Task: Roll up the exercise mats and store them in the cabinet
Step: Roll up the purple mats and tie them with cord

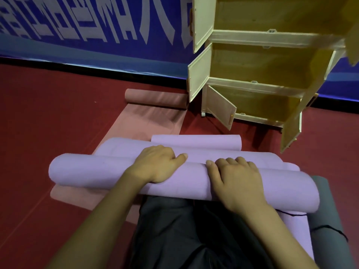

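Dark red floor (48, 113), running back to a blue banner (77, 26) with pale lettering along the wall. Pale wooden cabinet (262, 61) at right against that wall, three compartments, doors swung open. Pink mat (151, 117) laid flat on the floor ahead, far end curled into a roll near the cabinet's base. Grey mat (326, 220) at lower right, beside the knees. Dark trousers (184, 230) visible below, kneeling posture.

Purple mat (97, 171) lying across the pink one, partly rolled: a thick roll nearest the body, running left to right, with more purple folds and a curled far end beyond it, toward the cabinet.

Left hand (157, 164) resting on top of the purple roll, left of centre, palm down, fingers curled over its far edge, thumb stretched right. Right hand (235, 175) just beside it on the same roll, palm down, fingers bent over the crest, fingertips at the seam with the next fold. Both forearms reaching forward from below, roughly parallel. Both hands pressing on the roll with fingers hooked over it rather than flat.
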`<action>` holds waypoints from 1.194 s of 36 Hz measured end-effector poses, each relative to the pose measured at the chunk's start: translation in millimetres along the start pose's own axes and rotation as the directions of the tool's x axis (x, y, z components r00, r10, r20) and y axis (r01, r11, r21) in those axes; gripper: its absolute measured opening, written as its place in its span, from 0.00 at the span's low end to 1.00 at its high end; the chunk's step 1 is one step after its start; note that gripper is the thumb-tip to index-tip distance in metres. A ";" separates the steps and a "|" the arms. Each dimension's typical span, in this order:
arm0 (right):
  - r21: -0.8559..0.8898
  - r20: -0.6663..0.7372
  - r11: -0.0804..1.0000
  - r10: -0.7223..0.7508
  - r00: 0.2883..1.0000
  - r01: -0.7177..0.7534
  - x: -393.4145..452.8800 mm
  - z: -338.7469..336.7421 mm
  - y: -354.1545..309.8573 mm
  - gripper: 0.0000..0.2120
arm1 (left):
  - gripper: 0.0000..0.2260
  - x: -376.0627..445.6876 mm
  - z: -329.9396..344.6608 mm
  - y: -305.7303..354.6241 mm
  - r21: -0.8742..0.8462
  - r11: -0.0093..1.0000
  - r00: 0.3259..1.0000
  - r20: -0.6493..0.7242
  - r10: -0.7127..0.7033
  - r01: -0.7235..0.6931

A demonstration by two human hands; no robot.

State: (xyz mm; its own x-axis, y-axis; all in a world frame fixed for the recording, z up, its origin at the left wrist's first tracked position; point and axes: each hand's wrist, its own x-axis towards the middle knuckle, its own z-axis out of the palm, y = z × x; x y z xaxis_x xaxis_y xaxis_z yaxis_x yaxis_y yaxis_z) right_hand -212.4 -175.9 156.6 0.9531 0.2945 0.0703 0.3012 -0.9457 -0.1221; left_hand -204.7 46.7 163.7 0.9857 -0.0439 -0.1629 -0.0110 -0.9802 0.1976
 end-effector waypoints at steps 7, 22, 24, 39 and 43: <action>0.098 -0.176 0.995 0.033 0.984 -0.016 -33.2 17.5 -13.6 0.33 | 0.30 -7.8 6.4 -2.6 -0.098 0.995 0.985 -0.171 -0.013 -0.003; 0.088 -0.109 0.996 0.005 0.994 0.005 6.3 27.0 -12.1 0.35 | 0.19 20.0 -1.3 14.1 0.034 0.999 0.874 -0.486 -0.006 0.026; 0.083 -0.068 0.997 -0.005 0.998 0.010 14.6 23.3 -9.8 0.35 | 0.21 19.1 0.9 17.1 0.051 0.997 0.868 -0.495 -0.027 0.060; 0.031 0.054 0.999 -0.031 0.998 0.029 63.1 9.7 -9.4 0.42 | 0.28 7.1 31.1 23.2 0.202 0.972 0.867 -0.498 0.000 0.116; 0.034 0.011 0.998 -0.044 0.999 0.043 60.9 13.9 -7.5 0.42 | 0.26 15.2 26.0 21.2 0.225 0.967 0.863 -0.505 0.010 0.121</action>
State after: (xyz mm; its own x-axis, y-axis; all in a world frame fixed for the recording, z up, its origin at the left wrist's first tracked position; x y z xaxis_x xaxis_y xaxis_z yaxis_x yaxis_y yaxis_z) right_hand -156.2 -148.9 148.1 0.9393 0.3369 0.0646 0.3430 -0.9268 -0.1528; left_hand -194.4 20.2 140.3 0.9357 0.0499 0.3493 0.0706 -0.9964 -0.0466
